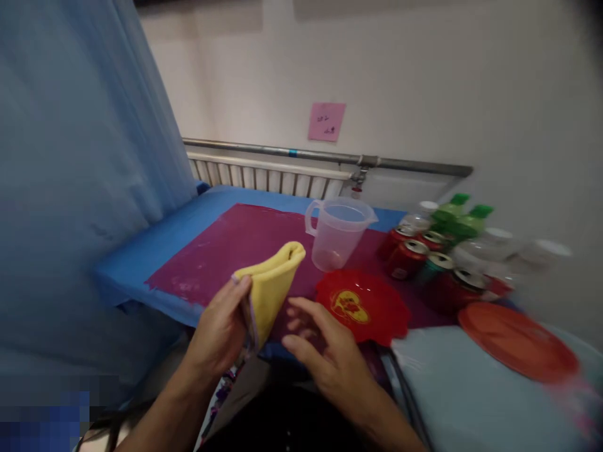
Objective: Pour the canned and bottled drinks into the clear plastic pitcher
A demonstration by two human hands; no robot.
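Note:
A folded yellow cloth [273,289] with a purple edge is gripped at its left side by my left hand [221,326], thumb in front. Beside it, to the right, my right hand [325,351] has its fingers curved and apart, with nothing in them. Just past that hand lies a red scalloped plate [377,307] with a gold pattern. Behind the plate stands a translucent plastic jug [336,242], its handle to the left.
Several drink cans [407,258], green-capped bottles [456,216] and clear bottles crowd the right side. An orange-red lid-like disc [518,339] lies on a pale surface [443,383]. A purple sheet [221,245] covers part of the blue tabletop [127,260]. A blue curtain [80,138] hangs at left.

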